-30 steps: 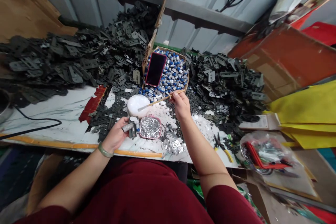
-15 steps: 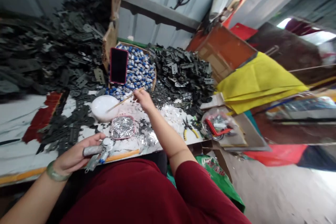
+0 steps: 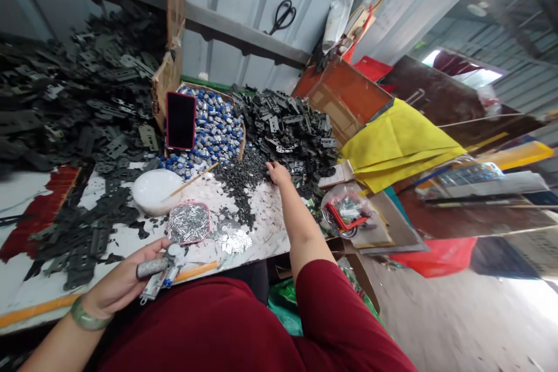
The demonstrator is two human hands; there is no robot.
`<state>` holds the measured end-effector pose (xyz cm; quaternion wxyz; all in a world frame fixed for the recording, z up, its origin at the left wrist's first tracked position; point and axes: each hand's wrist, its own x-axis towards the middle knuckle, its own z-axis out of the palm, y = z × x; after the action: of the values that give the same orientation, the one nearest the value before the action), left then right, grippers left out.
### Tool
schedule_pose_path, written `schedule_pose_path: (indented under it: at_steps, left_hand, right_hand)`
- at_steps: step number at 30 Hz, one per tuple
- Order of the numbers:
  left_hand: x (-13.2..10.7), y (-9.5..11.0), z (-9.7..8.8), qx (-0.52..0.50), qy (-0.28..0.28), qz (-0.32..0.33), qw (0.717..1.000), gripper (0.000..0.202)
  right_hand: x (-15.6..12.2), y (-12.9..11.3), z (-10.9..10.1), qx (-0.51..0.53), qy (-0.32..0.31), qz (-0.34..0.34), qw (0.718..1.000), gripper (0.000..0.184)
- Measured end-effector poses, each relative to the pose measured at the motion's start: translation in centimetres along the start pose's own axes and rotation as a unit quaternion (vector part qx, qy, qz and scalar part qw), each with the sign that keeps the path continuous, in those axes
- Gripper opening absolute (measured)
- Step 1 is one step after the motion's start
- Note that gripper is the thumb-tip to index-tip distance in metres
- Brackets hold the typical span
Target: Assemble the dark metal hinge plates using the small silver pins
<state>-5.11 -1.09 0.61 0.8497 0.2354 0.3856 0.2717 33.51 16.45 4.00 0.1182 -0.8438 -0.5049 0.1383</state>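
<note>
Dark red top [image 3: 226, 331], plain and loose, short sleeve [image 3: 331, 296] of the same red ending near the right elbow, both forearms bare, smooth pale green bangle [image 3: 82, 317] round the left wrist, left hand [image 3: 117, 285] and right hand [image 3: 278, 172] bare.

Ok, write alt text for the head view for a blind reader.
A person's left hand holds a small metal assembly at the table edge; right hand stretches to a pile of black parts. Between them sit a white bowl and a tray of silver pins.

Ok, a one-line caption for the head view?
Left hand grips a small metal assembly; right hand reaches a pile of black parts beside blue-white pieces.
</note>
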Motion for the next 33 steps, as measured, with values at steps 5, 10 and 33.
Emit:
schedule_pose_path:
  at_steps: [5, 10, 33]
  left_hand:
    - [0.4, -0.5, 0.5, 0.006, -0.009, 0.011, 1.000, 0.045]
    - [1.3, -0.3, 0.7, 0.007, -0.012, 0.005, 1.000, 0.036]
    - [3.3, -1.0, 2.5, 0.116, 0.046, 0.174, 0.977, 0.029]
  right_hand:
    - [-1.1, 0.5, 0.4, -0.087, 0.046, -0.043, 0.994, 0.024]
    - [-3.1, 0.8, 0.8, -0.110, 0.112, -0.157, 0.975, 0.033]
    - [-18.2, -6.7, 8.3, 0.399, -0.410, -0.202, 0.795, 0.037]
